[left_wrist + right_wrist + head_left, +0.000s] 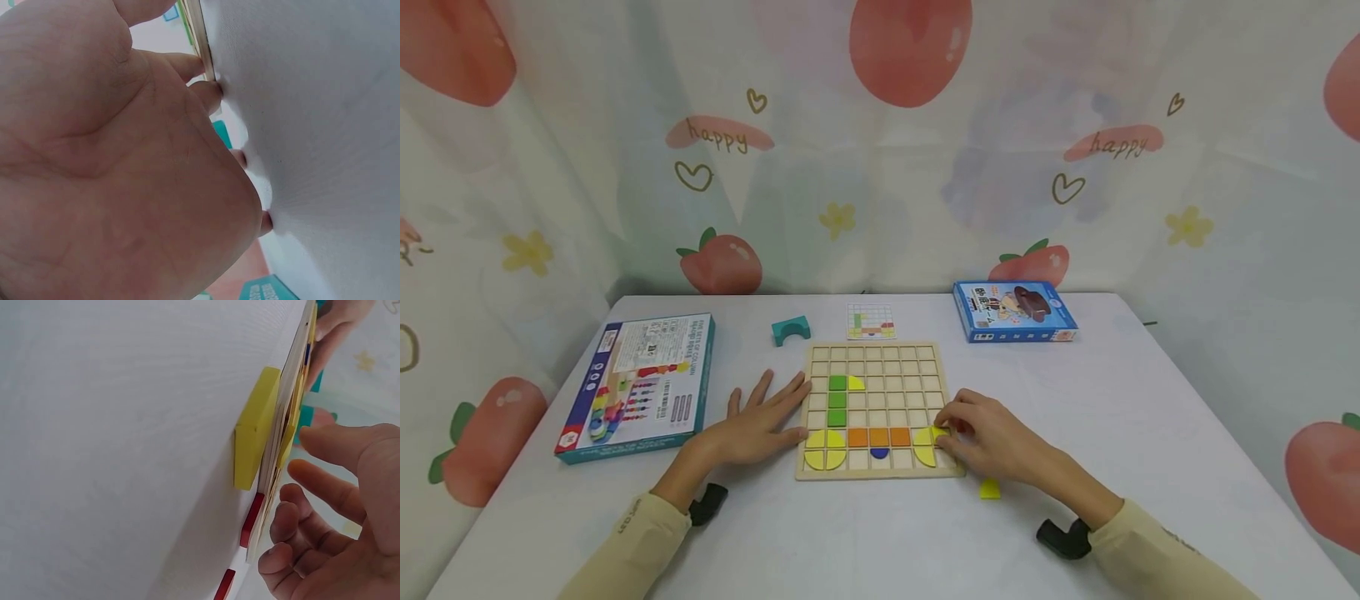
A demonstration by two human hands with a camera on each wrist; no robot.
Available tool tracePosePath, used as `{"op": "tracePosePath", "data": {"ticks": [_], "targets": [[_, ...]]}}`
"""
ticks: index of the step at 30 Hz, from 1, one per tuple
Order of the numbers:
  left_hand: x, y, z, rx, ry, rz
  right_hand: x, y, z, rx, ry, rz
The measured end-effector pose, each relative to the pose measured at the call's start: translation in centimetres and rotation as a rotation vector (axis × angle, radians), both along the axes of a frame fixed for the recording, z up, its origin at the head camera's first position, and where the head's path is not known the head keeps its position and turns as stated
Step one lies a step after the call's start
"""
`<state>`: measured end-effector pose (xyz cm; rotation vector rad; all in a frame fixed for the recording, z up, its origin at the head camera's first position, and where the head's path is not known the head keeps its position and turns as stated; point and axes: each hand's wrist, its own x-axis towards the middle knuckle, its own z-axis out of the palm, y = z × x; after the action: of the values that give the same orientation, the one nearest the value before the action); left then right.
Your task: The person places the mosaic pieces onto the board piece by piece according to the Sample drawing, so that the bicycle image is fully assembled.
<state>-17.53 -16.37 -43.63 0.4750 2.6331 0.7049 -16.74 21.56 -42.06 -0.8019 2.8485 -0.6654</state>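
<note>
A square wooden grid board (880, 477) lies on the white table. My left hand (760, 427) rests spread beside it, index fingertip and thumb touching its left edge. At the lower right of the board, my right hand (992, 437) pinches a yellow quarter-circle piece (939, 432) between thumb and index finger, next to other yellow pieces (924, 455). Yellow quarters (825, 450) form a circle at lower left. Orange squares (878, 437), a blue half-circle (879, 453), green squares (837, 400) and a yellow quarter (855, 383) sit in other cells.
A loose yellow piece (990, 489) lies near my right hand; red pieces (252, 520) show beside the board in the right wrist view. Behind the board are a pattern card (871, 322) and teal arch block (791, 328). Boxes stand left (640, 383) and back right (1015, 312).
</note>
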Motion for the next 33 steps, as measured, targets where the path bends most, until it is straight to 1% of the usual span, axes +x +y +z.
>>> {"op": "tracePosePath", "data": {"ticks": [5, 11, 14, 19, 24, 27, 31, 33], "targets": [[0.0, 0.1, 0.0, -0.004, -0.001, 0.002, 0.0, 0.0, 0.0, 0.011, -0.028, 0.005], [-0.1, 0.0, -0.2, -0.009, 0.002, -0.002, 0.0, 0.1, -0.1, 0.023, -0.028, 0.006], [-0.1, 0.0, -0.4, -0.009, -0.002, -0.003, 0.2, 0.3, -0.1, 0.018, -0.026, -0.012], [-0.2, -0.1, -0.4, -0.003, -0.004, -0.006, 1.0, 1.2, 0.4, -0.008, -0.021, -0.05], [-0.1, -0.1, -0.3, 0.002, -0.005, -0.003, 1.8, 2.5, 0.6, 0.0, -0.029, -0.048], [-0.1, 0.0, -0.2, -0.003, -0.003, 0.0, 2.4, 3.0, 0.8, 0.018, -0.049, -0.058], [-0.1, 0.0, -0.1, -0.008, 0.001, 0.0, 3.3, 3.5, 1.1, 0.052, -0.1, -0.103], [0.0, 0.0, 0.0, -0.005, 0.003, -0.002, 3.7, 3.8, 1.2, 0.068, -0.108, -0.11]]}}
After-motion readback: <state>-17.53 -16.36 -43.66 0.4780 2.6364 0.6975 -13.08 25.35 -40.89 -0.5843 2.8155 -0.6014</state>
